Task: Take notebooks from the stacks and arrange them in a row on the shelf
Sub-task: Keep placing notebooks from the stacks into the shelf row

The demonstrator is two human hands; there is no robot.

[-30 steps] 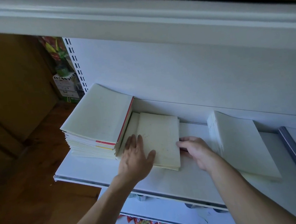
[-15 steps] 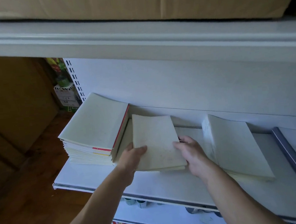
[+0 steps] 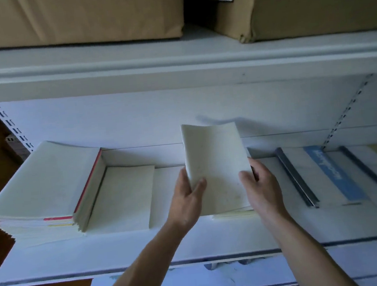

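A pale notebook (image 3: pixel 215 161) is held tilted up above the white shelf (image 3: pixel 124 250), over a low stack of notebooks (image 3: pixel 233 214) mostly hidden beneath it. My left hand (image 3: pixel 186 200) grips its lower left edge, thumb on the cover. My right hand (image 3: pixel 260 184) grips its lower right edge. To the left a tall stack of notebooks (image 3: pixel 42 187) with a red spine edge sits at the shelf's left end, and a short pile (image 3: pixel 121 200) lies right beside it.
Dark-spined folders (image 3: pixel 297 178) and a blue-striped one (image 3: pixel 333 172) lie flat on the shelf to the right. Brown cardboard boxes (image 3: pixel 74 15) sit on the upper shelf. A lower shelf (image 3: pixel 196 285) juts out below with colourful packets underneath.
Both hands have lifted one notebook off the short pile and carried it right, tilting it up over the low stack. The view has shifted right and upward.
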